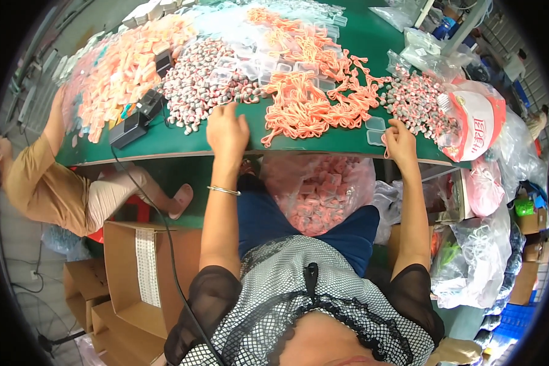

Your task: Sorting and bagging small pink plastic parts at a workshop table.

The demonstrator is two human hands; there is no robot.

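Observation:
My left hand [228,130] is at the near edge of a heap of small round grey-and-pink pieces [202,76]. Its fingers are curled together, and whatever they may hold is hidden. On the right, my right hand [401,145] is pinched at the table edge, with a short bit of orange cord [385,145] showing at its fingertips. Touching or just beside those fingers lies a small clear plastic case [375,130], opened flat. Between my hands spreads a tangled pile of orange cord loops [305,107]. A second heap of grey-and-pink pieces [416,100] lies beyond my right hand.
Filled orange cases [128,67] and black adapters [129,129] with a cable lie left on the green table [189,145]. A red-and-white bag [474,125] stands right. Below are a bag of packed cases [323,189] and cardboard boxes [125,268]. Another person [49,183] sits left.

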